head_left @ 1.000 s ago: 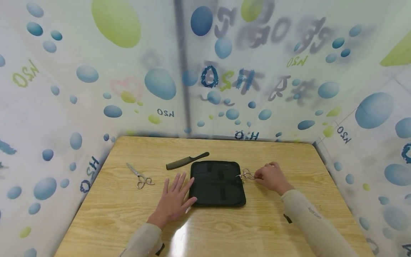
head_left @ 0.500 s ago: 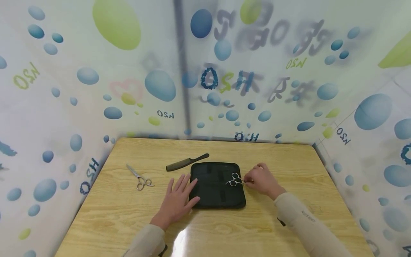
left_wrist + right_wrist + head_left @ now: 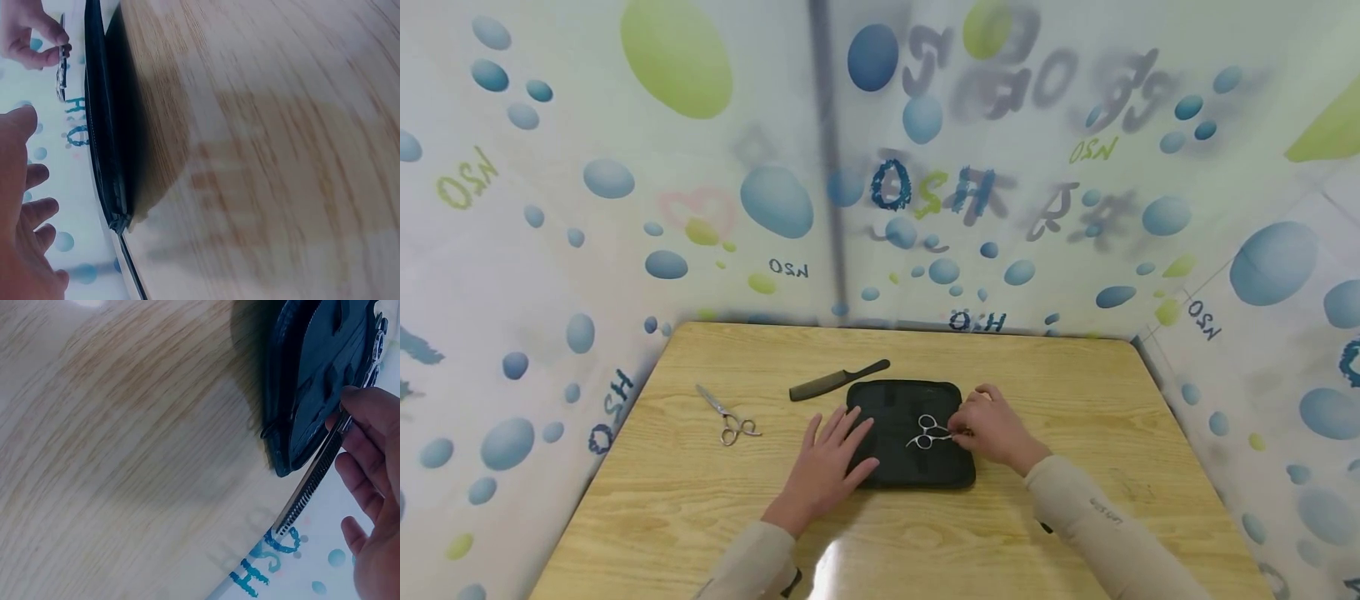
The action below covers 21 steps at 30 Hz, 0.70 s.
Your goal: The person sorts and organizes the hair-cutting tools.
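My right hand point(image 3: 992, 429) pinches a pair of thinning scissors point(image 3: 312, 481) between thumb and fingers near the pivot. Their toothed blade shows in the right wrist view. In the head view the finger rings point left, over the right half of an open black zip case point(image 3: 891, 400). Elastic loops point(image 3: 331, 381) show inside the case. My left hand point(image 3: 822, 473) lies with fingers spread at the case's left edge, fingertips overlapping it in the head view. The left wrist view shows the case point(image 3: 103, 125) edge-on, with the pinched scissors point(image 3: 61, 78) above it.
A second pair of scissors point(image 3: 724, 412) lies on the wooden table point(image 3: 647, 500), left of the case. Behind the case lies a dark comb point(image 3: 820, 386) with a handle. A printed curtain point(image 3: 820, 292) hangs along the table's back edge and sides.
My right hand has carried the thinning scissors leftward, from beside the case to over its right half. My left hand has shifted slightly to the right on the case's left edge.
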Each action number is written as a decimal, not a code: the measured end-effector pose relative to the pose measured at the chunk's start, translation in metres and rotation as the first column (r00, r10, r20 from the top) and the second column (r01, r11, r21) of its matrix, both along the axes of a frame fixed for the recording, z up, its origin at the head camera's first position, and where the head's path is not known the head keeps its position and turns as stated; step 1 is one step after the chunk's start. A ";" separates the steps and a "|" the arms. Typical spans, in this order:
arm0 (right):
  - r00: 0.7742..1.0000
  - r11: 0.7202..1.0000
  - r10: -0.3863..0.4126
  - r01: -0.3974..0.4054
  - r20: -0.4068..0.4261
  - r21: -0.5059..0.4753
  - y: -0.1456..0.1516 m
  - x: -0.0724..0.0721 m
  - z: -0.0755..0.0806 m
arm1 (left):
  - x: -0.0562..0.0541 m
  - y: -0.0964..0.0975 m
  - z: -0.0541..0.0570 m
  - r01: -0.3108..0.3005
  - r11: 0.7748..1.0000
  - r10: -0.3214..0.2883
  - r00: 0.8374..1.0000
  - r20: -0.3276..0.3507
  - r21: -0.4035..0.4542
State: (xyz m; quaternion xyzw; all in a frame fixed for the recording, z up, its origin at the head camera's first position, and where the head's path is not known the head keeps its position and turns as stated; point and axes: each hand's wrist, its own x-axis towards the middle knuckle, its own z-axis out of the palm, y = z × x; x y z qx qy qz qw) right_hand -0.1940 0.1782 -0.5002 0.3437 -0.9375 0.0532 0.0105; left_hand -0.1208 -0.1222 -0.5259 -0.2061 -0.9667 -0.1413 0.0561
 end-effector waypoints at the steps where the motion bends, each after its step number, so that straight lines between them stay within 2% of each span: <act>1: 1.000 1.000 0.006 -0.006 -0.004 0.002 -0.001 0.000 0.000 | 0.000 0.001 0.000 0.001 1.000 -0.001 1.000 -0.007 -0.001; 9: 0.999 0.999 0.039 -0.038 -0.013 0.022 -0.009 0.003 -0.003 | -0.001 0.005 -0.002 0.023 1.000 -0.024 0.995 -0.097 -0.013; 17: 0.998 0.998 0.063 -0.063 0.001 0.021 -0.017 0.005 -0.003 | -0.002 0.013 0.004 0.029 1.000 -0.029 0.999 -0.036 0.002; 21: 0.998 0.998 0.060 -0.060 0.019 0.023 -0.021 0.007 -0.002 | -0.003 0.015 0.002 0.030 0.999 -0.031 0.999 -0.042 -0.022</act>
